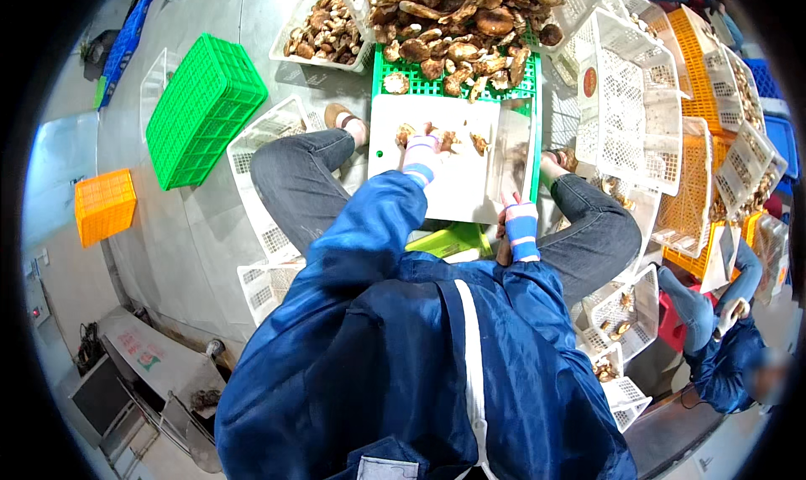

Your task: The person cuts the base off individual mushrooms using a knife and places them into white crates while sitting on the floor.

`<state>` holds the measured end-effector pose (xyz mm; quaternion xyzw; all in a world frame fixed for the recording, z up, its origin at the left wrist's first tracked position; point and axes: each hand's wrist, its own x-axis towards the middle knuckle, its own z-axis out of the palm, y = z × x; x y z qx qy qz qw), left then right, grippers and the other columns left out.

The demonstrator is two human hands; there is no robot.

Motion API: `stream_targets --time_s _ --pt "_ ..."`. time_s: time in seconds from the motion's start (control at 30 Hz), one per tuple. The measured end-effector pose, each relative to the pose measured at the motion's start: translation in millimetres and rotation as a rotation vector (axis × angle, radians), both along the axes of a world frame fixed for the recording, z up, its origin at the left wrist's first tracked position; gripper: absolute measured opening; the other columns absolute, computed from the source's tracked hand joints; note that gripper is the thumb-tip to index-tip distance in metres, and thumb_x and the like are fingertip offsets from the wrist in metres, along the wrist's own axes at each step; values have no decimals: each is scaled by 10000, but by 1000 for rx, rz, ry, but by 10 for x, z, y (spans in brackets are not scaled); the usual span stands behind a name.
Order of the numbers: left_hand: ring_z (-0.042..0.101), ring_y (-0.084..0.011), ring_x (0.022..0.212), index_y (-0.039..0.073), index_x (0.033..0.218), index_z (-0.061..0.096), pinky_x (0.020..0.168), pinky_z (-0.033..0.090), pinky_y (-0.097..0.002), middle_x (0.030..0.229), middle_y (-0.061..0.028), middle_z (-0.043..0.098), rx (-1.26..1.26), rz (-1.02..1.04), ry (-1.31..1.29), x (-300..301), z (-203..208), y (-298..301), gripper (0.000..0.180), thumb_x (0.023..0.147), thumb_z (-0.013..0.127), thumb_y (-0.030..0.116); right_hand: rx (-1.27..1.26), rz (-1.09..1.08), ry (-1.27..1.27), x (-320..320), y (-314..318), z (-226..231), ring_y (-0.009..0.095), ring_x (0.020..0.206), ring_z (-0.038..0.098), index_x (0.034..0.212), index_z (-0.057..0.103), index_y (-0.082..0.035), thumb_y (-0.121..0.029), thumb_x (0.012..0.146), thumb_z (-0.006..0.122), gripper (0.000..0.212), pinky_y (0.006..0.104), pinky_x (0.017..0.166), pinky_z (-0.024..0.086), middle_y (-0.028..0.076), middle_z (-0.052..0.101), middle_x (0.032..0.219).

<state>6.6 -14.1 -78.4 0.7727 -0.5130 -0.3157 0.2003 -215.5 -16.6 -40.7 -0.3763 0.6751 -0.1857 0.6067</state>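
On the white cutting board my left hand, in a pale striped cuff, is closed over a brown mushroom; the fingers partly cover it. Beside that hand lie a mushroom piece and another cut mushroom. My right hand, with a blue-and-pink striped cuff, is closed around the handle of a cleaver. Its wide shiny blade rests flat over the board's right side, apart from the mushrooms. A brown handle end shows below the hand.
A large heap of mushrooms covers the green crate beyond the board. White baskets stack on the right, before orange crates. An upturned green crate stands left. At far right sits another person.
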Motion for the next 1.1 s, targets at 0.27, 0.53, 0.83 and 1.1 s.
stream_targets --time_s 0.27,0.53,0.83,1.1 --pt "342 -236 1119 114 1236 216 903 300 -425 1214 -80 347 -292 171 1849 241 1091 241 627 701 543 80 181 298 -166 251 83 301 147 277 380 935 458 41 -220 739 524 333 272 256 292 57 423 416" --pt "357 -273 1108 92 1195 300 901 309 -426 1200 -118 365 -168 312 2088 305 840 291 571 681 542 36 249 210 -169 218 76 94 157 263 364 1172 301 36 -232 746 536 555 284 243 287 54 399 417" --pt "408 -273 1060 46 1202 284 880 353 -379 1159 -129 395 -204 218 1831 251 837 306 604 674 577 64 193 40 -237 80 20 39 161 260 369 1061 402 34 -233 742 546 440 286 242 286 51 401 395" --pt "432 -255 1033 16 1193 270 868 360 -359 1098 -137 438 -224 87 1667 217 1090 156 680 619 629 72 -141 216 292 -159 -91 -565 189 307 430 743 496 9 -284 730 522 295 298 295 341 91 456 439"
